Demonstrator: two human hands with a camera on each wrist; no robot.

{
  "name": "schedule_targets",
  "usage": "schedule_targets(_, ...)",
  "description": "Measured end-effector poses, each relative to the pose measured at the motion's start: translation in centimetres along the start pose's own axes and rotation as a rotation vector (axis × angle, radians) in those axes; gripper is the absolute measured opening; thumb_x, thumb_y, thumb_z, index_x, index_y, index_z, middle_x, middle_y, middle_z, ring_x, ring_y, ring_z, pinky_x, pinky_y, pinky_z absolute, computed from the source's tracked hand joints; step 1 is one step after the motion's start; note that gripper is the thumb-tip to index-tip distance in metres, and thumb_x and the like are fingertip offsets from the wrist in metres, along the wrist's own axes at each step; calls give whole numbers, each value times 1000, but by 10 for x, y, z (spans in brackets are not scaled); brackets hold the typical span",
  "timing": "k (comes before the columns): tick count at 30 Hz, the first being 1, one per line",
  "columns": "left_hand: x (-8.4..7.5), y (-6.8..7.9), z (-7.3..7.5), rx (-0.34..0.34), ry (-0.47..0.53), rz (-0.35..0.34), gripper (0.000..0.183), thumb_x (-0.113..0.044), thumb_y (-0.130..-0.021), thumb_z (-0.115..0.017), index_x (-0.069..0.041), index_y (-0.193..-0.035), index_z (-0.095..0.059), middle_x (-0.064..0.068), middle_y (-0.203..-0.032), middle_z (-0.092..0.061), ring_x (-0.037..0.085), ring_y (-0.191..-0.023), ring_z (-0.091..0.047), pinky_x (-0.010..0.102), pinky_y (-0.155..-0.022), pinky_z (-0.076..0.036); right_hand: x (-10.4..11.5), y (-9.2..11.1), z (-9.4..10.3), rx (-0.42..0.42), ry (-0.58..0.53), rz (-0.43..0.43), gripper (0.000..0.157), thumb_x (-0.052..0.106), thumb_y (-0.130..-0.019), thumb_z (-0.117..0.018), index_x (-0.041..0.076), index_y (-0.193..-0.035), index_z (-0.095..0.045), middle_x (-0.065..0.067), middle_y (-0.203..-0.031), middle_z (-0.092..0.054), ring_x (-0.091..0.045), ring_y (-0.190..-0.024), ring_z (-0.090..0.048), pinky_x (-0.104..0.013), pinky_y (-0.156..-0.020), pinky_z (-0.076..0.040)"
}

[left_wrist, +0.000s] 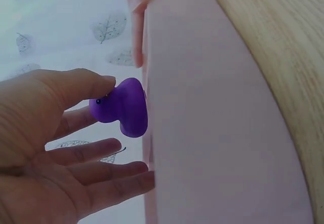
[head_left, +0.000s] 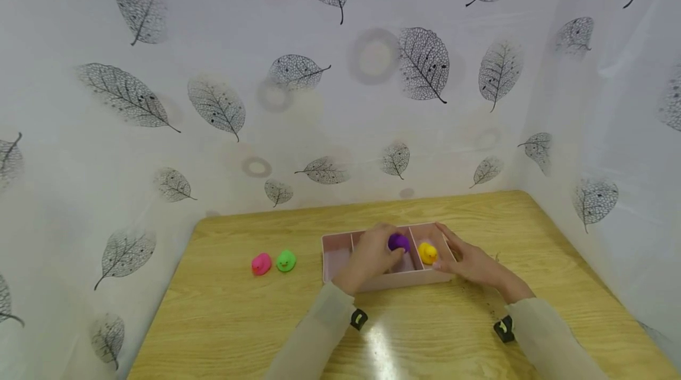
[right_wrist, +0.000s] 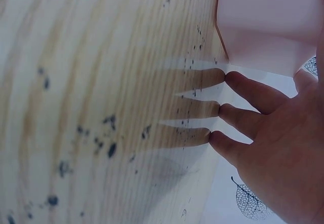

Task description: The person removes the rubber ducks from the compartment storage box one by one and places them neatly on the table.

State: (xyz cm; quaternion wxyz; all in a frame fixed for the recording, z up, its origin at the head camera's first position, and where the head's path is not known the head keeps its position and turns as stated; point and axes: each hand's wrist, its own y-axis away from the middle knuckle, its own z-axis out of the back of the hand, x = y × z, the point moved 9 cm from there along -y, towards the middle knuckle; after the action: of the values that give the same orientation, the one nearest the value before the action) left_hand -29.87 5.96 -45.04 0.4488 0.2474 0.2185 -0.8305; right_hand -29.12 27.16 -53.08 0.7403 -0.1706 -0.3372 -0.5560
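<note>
The left hand [head_left: 371, 255] is pinching the purple toy duck [head_left: 399, 243] just over the pink box [head_left: 396, 281], left of the yellow toy duck [head_left: 427, 253]. The right hand [head_left: 473, 262] is resting by the box's end, fingers apart. Lowering gently should be working best.

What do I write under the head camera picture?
Left hand holds purple duck; yellow duck sits in tray; pink duck and green duck on table.
</note>
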Motion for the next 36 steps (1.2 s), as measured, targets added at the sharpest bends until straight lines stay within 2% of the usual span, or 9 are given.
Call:
schedule_targets(3, -2, 1, 7, -19, -7, -35, 35, -16, -94, -79, -5, -127, -72, 14, -128, -70, 28, -115, -70, 29, -97, -60, 1, -1, 1, -7, 15, 6, 99, 51, -99, -68, 39, -169, 1, -35, -164, -31, -62, -140, -45, -77, -109, -41)
schedule_targets(6, -2, 2, 14, -41, 21, -65, 29, -15, -92, -80, -5, -119, -73, 12, -119, -73, 25, -107, -70, 23, -90, -59, 2, -1, 1, -8, 21, 9, 99, 51, -99, -68, 37, -170, 0, -36, -164, -32, -62, -140, -45, -77, -109, -41)
schedule_targets(9, 5, 4, 19, -50, 143, -49, 29, -11, -90, -80, -3, -117, -72, 13, -116, -73, 24, -101, -70, 19, -82, -58, 2, 0, 1, -5, 13, 8, 99, 51, -99, -69, 37, -170, -1, -36, -164, -32, -62, -141, -44, -77, -109, -40)
schedule_targets(12, 14, 7, 23, -55, 308, -20, 32, -7, -89, -78, 0, -119, -70, 17, -121, -71, 29, -102, -73, 19, -76, -61, 2, 0, 0, -2, 2, 8, 99, 50, -99, -69, 38, -170, -1, -35, -165, -31, -61, -142, -43, -78, -109, -40)
schedule_targets(17, 26, 12, 28, -77, 443, 11, 35, -6, -90, -77, 0, -123, -66, 20, -129, -69, 38, -108, -75, 23, -77, -64, 3, 1, 0, -3, -2, 16, 98, 49, -100, -69, 37, -170, -1, -34, -166, -29, -60, -144, -42, -77, -110, -40)
schedule_targets(20, 32, 15, 34, -110, 469, 19, 35, -7, -91, -77, -1, -124, -67, 20, -128, -70, 37, -103, -76, 24, -76, -64, 3, 1, 0, -6, 3, 19, 98, 49, -99, -69, 37, -170, -2, -34, -166, -30, -59, -144, -42, -76, -109, -41)
schedule_targets(25, 43, 18, 45, -194, 438, 15, 34, -8, -89, -78, -3, -121, -70, 19, -120, -72, 30, -92, -76, 21, -73, -62, 2, 0, 0, -5, 2, 13, 98, 49, -99, -69, 38, -170, -1, -34, -166, -30, -60, -145, -41, -77, -109, -41)
schedule_targets(30, 50, 21, 56, -272, 403, -30, 34, -10, -86, -79, -5, -119, -73, 16, -114, -74, 26, -93, -71, 20, -74, -60, 2, 0, 1, -7, 3, 13, 98, 49, -99, -69, 37, -170, -2, -35, -165, -31, -60, -144, -42, -77, -109, -41)
schedule_targets(36, 62, 27, 61, -300, 429, -48, 31, -14, -91, -78, -6, -120, -74, 16, -116, -75, 30, -97, -71, 23, -76, -61, 4, 2, 1, -7, 6, 9, 99, 49, -99, -69, 35, -170, -2, -36, -164, -32, -60, -144, -42, -77, -109, -41)
